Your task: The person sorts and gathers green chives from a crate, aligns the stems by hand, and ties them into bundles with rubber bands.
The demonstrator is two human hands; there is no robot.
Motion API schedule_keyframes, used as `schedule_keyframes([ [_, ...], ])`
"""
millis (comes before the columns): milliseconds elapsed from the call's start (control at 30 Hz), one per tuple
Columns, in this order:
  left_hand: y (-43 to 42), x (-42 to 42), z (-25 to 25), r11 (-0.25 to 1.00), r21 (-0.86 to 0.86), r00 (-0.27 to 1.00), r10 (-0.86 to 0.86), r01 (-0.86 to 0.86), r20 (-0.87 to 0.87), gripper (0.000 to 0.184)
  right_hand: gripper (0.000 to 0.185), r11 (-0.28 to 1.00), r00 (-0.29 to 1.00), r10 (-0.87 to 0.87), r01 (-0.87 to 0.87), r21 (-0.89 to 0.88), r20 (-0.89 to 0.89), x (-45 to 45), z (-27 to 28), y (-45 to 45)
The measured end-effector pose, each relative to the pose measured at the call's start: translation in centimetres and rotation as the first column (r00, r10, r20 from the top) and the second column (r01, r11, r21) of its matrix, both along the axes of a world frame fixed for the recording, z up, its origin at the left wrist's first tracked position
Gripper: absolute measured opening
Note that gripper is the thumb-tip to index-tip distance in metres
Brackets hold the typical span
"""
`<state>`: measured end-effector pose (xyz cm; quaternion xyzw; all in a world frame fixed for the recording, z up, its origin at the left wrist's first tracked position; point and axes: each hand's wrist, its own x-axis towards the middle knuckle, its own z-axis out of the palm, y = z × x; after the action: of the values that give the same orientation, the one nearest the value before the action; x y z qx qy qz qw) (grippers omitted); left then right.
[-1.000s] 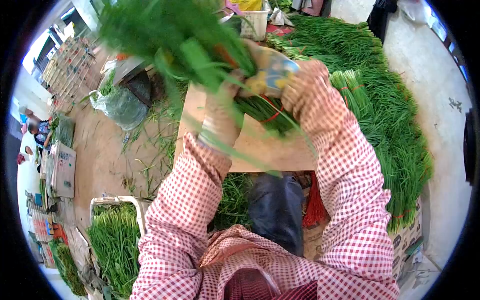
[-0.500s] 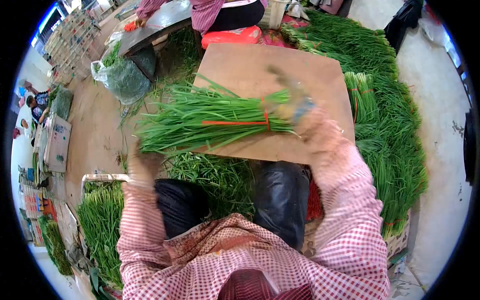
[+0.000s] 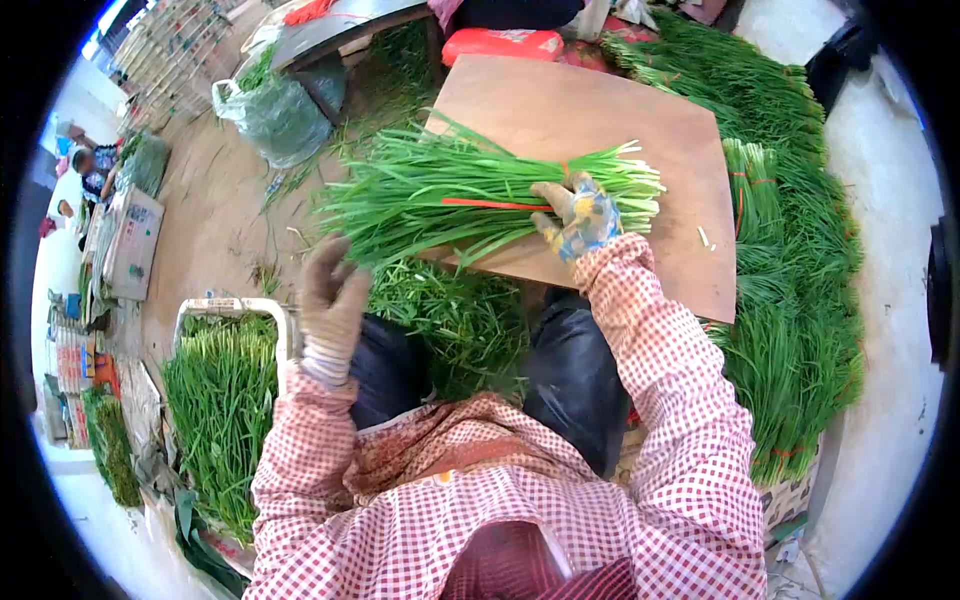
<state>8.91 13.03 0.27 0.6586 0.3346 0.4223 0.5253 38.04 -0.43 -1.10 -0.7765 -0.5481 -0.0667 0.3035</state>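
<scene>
Here's the right hand (image 3: 580, 215), laid over the bundle of green stalks (image 3: 420, 195) near the pale ends, gloved fingers curled across the top. Gripping, or just pressing down? I can't tell. A red strip (image 3: 485, 204) runs leftward from those fingers along the leaves, and 1 red band (image 3: 565, 169) peeks out just beyond the knuckles.

The bundle lies flat on the brown board (image 3: 650, 110), leaf ends spilling over the edge towards the left hand (image 3: 332, 305). And that left hand? Relaxed, fingers apart, nothing seen in it, just beside the leaf tips; contact is hard to call.

To the right hand's right, pale scraps (image 3: 703, 237) dot the board; farther right, banded stalks (image 3: 750, 190). Outward and below the left hand sits a white crate (image 3: 240, 304) of greens.

The step in hand looks like steadying a banded bundle; in my judgement, the next move calls for support under those floppy leaf ends.
</scene>
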Motion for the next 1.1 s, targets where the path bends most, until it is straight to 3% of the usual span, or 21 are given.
schedule_keyframes([
  [67, -1.7, 0.6, -1.9, 0.995, -0.006, 0.994, -0.103, 0.103, 0.026, 0.042, 0.022, 0.997, 0.996, 0.057, -0.06, 0.043, 0.067, 0.5, -0.7, 0.2],
  [167, -5.2, 2.0, -2.3, 0.935, 0.194, 0.948, -0.264, 0.297, -0.178, 0.042, 0.019, 0.94, 0.975, 0.185, -0.212, 0.267, 0.122, 1.7, -2.2, 0.2],
  [200, -5.8, 2.6, -1.5, 0.826, 0.388, 0.901, -0.301, 0.41, -0.312, 0.039, 0.019, 0.937, 0.972, 0.202, -0.228, 0.264, 0.121, 1.3, -1.9, 0.1],
  [267, -7.7, 4.5, -1.7, 0.778, 0.346, 0.847, -0.434, 0.525, -0.308, 0.035, 0.014, 0.827, 0.905, 0.375, -0.229, 0.513, -0.202, 0.4, -1.3, -0.4],
  [300, -8.1, 5.5, -1.6, 0.721, 0.348, 0.798, -0.5, 0.599, -0.337, 0.034, 0.014, 0.824, 0.898, 0.391, -0.243, 0.512, -0.201, 0.0, -1.5, -1.0],
  [333, -8.4, 6.8, -1.6, 0.684, 0.366, 0.775, -0.545, 0.631, -0.319, 0.034, 0.016, 0.834, 0.698, 0.425, -0.055, 0.549, -0.576, -0.3, -1.7, -1.8],
  [367, -8.4, 8.3, -1.6, 0.644, 0.388, 0.751, -0.588, 0.659, -0.301, 0.034, 0.02, 0.86, 0.356, 0.426, 0.127, 0.494, -0.832, -0.4, -1.8, -2.3],
  [400, -8.3, 9.7, -1.5, 0.639, 0.479, 0.797, -0.516, 0.602, -0.313, 0.036, 0.02, 0.862, 0.35, 0.432, 0.113, 0.495, -0.832, -0.6, -1.0, -2.6],
  [467, -7.8, 12.8, -0.8, 0.635, 0.587, 0.865, -0.372, 0.502, -0.338, 0.053, 0.026, 0.797, -0.009, 0.371, 0.517, 0.313, -0.929, -0.8, 0.6, -3.4],
  [533, -7.1, 15.9, -0.2, 0.564, 0.7, 0.872, -0.074, 0.437, -0.484, 0.074, 0.026, 0.753, -0.06, 0.446, 0.565, 0.338, -0.893, -0.6, 0.0, -4.0],
  [567, -6.5, 17.5, -0.2, 0.564, 0.698, 0.872, -0.085, 0.441, -0.482, 0.074, 0.027, 0.705, -0.1, 0.515, 0.615, 0.354, -0.852, -0.5, -0.2, -4.5],
  [633, -5.1, 20.6, -0.3, 0.368, 0.701, 0.739, 0.054, 0.611, -0.672, 0.092, 0.025, 0.708, -0.131, 0.494, 0.635, 0.31, -0.859, -1.6, -0.1, -5.1],
  [733, -3.7, 23.9, 0.4, 0.402, 0.439, 0.442, 0.091, 0.804, -0.893, 0.1, 0.025, 0.73, -0.268, 0.451, 0.659, 0.179, -0.851, -2.7, -1.8, -5.6],
  [767, -3.6, 24.0, 0.6, 0.401, 0.52, 0.518, 0.125, 0.754, -0.846, 0.098, 0.024, 0.732, -0.307, 0.427, 0.67, 0.126, -0.851, -3.2, -2.0, -5.5],
  [800, -3.2, 24.5, 0.8, 0.441, 0.443, 0.461, 0.072, 0.781, -0.885, 0.095, 0.022, 0.758, -0.351, 0.266, 0.651, -0.03, -0.898, -3.4, -1.9, -5.3],
  [833, -2.9, 24.9, 1.0, 0.479, 0.359, 0.399, 0.02, 0.801, -0.917, 0.092, 0.022, 0.749, -0.347, 0.262, 0.661, -0.036, -0.901, -3.0, -1.9, -5.6],
  [900, -2.7, 25.0, 1.2, 0.479, 0.349, 0.401, -0.006, 0.805, -0.916, 0.091, 0.021, 0.901, -0.542, 0.152, 0.419, -0.109, -0.826, -2.3, -1.5, -5.7],
  [967, -2.5, 25.0, 1.7, 0.482, 0.341, 0.403, -0.028, 0.807, -0.915, 0.09, 0.02, 0.922, -0.501, 0.068, 0.362, -0.137, -0.863, -1.9, -0.3, -5.3],
  [1033, -2.3, 25.1, 2.5, 0.523, 0.236, 0.339, -0.109, 0.819, -0.935, 0.093, 0.022, 0.979, 0.02, -0.199, -0.048, -0.2, -0.98, -1.3, 1.3, -5.6],
  [1067, -2.3, 25.2, 3.0, 0.528, 0.197, 0.306, -0.127, 0.826, -0.943, 0.095, 0.024, 0.965, 0.252, -0.217, -0.091, -0.246, -0.943, -0.7, 1.9, -6.0],
  [1100, -2.3, 25.4, 3.1, 0.525, 0.198, 0.309, -0.133, 0.828, -0.942, 0.095, 0.024, 0.964, 0.255, -0.223, -0.086, -0.252, -0.941, -0.2, 1.9, -6.6],
])
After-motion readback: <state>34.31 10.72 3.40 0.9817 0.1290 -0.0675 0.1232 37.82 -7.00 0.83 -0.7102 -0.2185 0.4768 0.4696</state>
